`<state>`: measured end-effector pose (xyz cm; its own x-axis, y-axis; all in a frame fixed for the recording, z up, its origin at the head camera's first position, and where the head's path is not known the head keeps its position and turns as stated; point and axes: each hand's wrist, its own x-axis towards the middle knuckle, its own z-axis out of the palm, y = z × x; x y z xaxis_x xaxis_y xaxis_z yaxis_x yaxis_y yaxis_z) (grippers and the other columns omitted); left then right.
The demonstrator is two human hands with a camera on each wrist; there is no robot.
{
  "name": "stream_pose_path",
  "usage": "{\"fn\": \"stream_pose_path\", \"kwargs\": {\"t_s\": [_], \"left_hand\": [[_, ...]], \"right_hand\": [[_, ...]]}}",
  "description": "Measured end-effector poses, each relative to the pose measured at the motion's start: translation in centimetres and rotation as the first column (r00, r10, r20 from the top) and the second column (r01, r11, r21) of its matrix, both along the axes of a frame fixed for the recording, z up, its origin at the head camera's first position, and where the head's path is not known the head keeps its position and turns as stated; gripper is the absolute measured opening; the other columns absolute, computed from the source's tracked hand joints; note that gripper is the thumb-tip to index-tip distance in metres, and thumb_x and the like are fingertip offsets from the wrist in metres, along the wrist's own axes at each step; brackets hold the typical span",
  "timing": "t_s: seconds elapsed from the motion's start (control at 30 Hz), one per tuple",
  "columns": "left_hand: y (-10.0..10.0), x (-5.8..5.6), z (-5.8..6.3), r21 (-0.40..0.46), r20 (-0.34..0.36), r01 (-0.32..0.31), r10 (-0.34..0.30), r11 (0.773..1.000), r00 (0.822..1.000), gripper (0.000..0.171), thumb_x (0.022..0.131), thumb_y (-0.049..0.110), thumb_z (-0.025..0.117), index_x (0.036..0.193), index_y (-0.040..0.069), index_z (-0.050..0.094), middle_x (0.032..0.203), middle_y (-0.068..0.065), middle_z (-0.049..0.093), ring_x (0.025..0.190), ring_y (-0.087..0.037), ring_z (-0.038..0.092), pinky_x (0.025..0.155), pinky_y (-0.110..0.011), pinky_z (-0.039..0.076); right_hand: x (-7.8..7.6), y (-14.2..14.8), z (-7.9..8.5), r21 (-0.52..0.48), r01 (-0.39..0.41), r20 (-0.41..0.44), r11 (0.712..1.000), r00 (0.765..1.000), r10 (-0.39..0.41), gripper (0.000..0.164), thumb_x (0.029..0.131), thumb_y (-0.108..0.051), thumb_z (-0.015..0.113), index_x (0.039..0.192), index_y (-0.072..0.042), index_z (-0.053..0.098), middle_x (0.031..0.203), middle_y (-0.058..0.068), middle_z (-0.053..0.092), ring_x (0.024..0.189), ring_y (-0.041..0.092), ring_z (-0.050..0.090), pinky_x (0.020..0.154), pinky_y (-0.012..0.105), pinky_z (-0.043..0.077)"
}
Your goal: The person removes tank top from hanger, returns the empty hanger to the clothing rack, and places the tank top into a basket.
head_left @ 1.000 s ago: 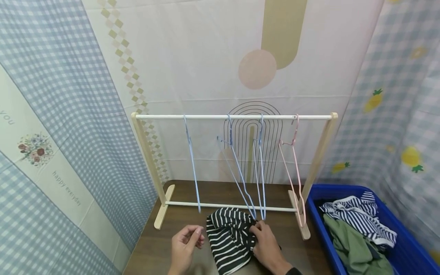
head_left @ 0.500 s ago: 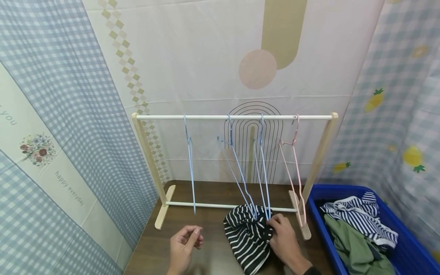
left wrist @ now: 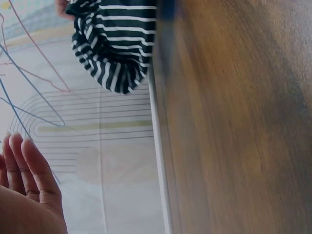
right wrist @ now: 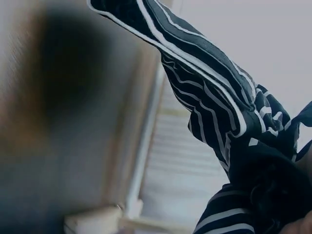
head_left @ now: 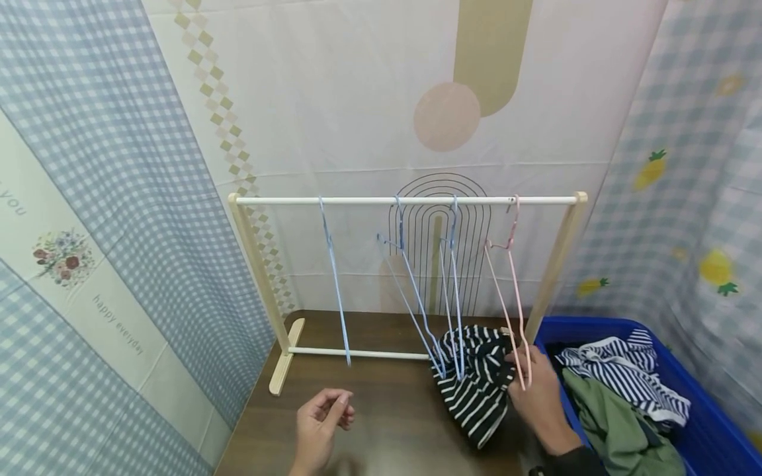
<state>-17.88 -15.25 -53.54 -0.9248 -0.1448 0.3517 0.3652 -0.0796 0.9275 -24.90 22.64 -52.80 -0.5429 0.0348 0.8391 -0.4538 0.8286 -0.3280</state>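
Note:
A black garment with white stripes (head_left: 476, 396) hangs bunched from my right hand (head_left: 542, 400), which grips its gathered edge near the rack's right end. Its lower part droops toward the table, and the ends of two blue hangers overlap it in the head view. The pink hanger (head_left: 517, 291) crosses in front of my right fingers. In the right wrist view the striped cloth (right wrist: 204, 97) fills much of the picture and hides most of that hand. My left hand (head_left: 321, 423) is held over the table's front left, fingers loosely bent, with nothing in it.
A clothes rack with a white top bar (head_left: 369, 201) stands on the brown table (head_left: 381, 423). Blue hangers (head_left: 337, 291) hang on it. At right, a blue basket (head_left: 595, 323) holds a striped garment (head_left: 625, 373) and a green garment (head_left: 619, 423). Patterned curtains surround the table.
My right hand has carried the striped garment rightward and somewhat farther back, from mid-table to the pink hanger. The left blue hanger sways slightly. My left hand has stayed in place.

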Motion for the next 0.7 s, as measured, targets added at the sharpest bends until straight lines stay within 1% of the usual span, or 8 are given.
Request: {"fn": "stream_pose_path", "kwargs": {"t_s": [0.07, 0.17, 0.23, 0.3, 0.4, 0.47, 0.6, 0.7], "left_hand": [[-0.1, 0.0, 0.0, 0.002, 0.002, -0.007, 0.007, 1.000, 1.000, 0.009, 0.100, -0.008, 0.062, 0.097, -0.013, 0.068, 0.073, 0.007, 0.070, 0.063, -0.003, 0.068, 0.053, -0.024, 0.061], [-0.3, 0.0, -0.1, 0.002, 0.006, -0.010, 0.010, 1.000, 1.000, 0.009, 0.101, -0.008, 0.062, 0.097, -0.013, 0.068, 0.073, 0.007, 0.070, 0.063, -0.003, 0.067, 0.053, -0.022, 0.060], [-0.4, 0.0, -0.1, -0.004, 0.007, -0.014, 0.014, 1.000, 1.000, 0.009, 0.101, -0.007, 0.062, 0.097, -0.013, 0.068, 0.073, 0.007, 0.070, 0.063, -0.003, 0.067, 0.053, -0.023, 0.061], [-0.4, 0.0, -0.1, -0.008, 0.008, -0.017, 0.018, 1.000, 1.000, 0.009, 0.100, -0.007, 0.063, 0.097, -0.013, 0.068, 0.073, 0.007, 0.070, 0.063, -0.003, 0.067, 0.053, -0.025, 0.061], [-0.4, 0.1, -0.2, -0.012, 0.008, -0.022, 0.022, 1.000, 1.000, 0.009, 0.100, -0.007, 0.063, 0.097, -0.013, 0.068, 0.073, 0.007, 0.070, 0.063, -0.002, 0.067, 0.052, -0.027, 0.061], [-0.5, 0.1, -0.2, -0.014, 0.005, -0.023, 0.023, 1.000, 1.000, 0.009, 0.100, -0.007, 0.063, 0.097, -0.014, 0.068, 0.073, 0.008, 0.070, 0.063, -0.002, 0.067, 0.052, -0.027, 0.061], [-0.5, 0.2, -0.3, -0.023, -0.008, -0.028, 0.028, 0.999, 1.000, 0.010, 0.101, -0.007, 0.062, 0.097, -0.015, 0.067, 0.073, 0.009, 0.070, 0.063, -0.002, 0.067, 0.051, -0.027, 0.061], [-0.6, 0.3, -0.3, -0.028, -0.012, -0.043, 0.043, 0.999, 0.999, 0.010, 0.101, -0.008, 0.062, 0.096, -0.014, 0.068, 0.073, 0.008, 0.070, 0.062, -0.002, 0.067, 0.050, -0.027, 0.061]], "right_hand": [[0.0, 0.9, 0.8, -0.024, 0.005, 0.005, 1.000, 1.000, -0.005, 0.030, 0.068, 0.019, 0.062, 0.087, 0.000, 0.074, 0.092, 0.017, 0.068, 0.083, 0.037, 0.062, 0.074, 0.046, 0.047], [0.1, 1.9, 1.8, -0.053, 0.030, 0.022, 0.998, 0.999, -0.029, 0.026, 0.076, 0.021, 0.062, 0.086, 0.001, 0.075, 0.091, 0.017, 0.067, 0.083, 0.035, 0.062, 0.075, 0.036, 0.043], [0.2, 2.3, 2.5, -0.067, 0.046, 0.029, 0.997, 0.999, -0.044, 0.028, 0.080, 0.023, 0.058, 0.083, 0.001, 0.075, 0.090, 0.018, 0.067, 0.084, 0.036, 0.062, 0.077, 0.033, 0.040], [0.4, 2.6, 3.2, -0.073, 0.065, 0.023, 0.995, 0.998, -0.063, 0.029, 0.082, 0.023, 0.054, 0.081, 0.001, 0.074, 0.089, 0.018, 0.067, 0.083, 0.037, 0.062, 0.077, 0.033, 0.040], [0.5, 3.1, 4.2, -0.078, 0.072, 0.000, 0.994, 0.997, -0.072, 0.029, 0.083, 0.022, 0.051, 0.080, 0.003, 0.073, 0.089, 0.020, 0.067, 0.082, 0.040, 0.060, 0.077, 0.039, 0.039], [0.6, 3.6, 5.0, -0.082, 0.079, -0.018, 0.993, 0.997, -0.081, 0.029, 0.083, 0.021, 0.050, 0.080, 0.003, 0.073, 0.089, 0.021, 0.067, 0.082, 0.040, 0.060, 0.076, 0.041, 0.039], [0.9, 4.6, 6.5, -0.095, 0.090, -0.047, 0.991, 0.994, -0.095, 0.028, 0.085, 0.019, 0.050, 0.081, 0.005, 0.074, 0.091, 0.023, 0.067, 0.082, 0.041, 0.059, 0.076, 0.038, 0.038], [1.1, 5.5, 7.7, -0.102, 0.093, -0.074, 0.990, 0.992, -0.101, 0.028, 0.087, 0.018, 0.050, 0.082, 0.005, 0.075, 0.093, 0.024, 0.067, 0.083, 0.041, 0.058, 0.076, 0.035, 0.037]]}}
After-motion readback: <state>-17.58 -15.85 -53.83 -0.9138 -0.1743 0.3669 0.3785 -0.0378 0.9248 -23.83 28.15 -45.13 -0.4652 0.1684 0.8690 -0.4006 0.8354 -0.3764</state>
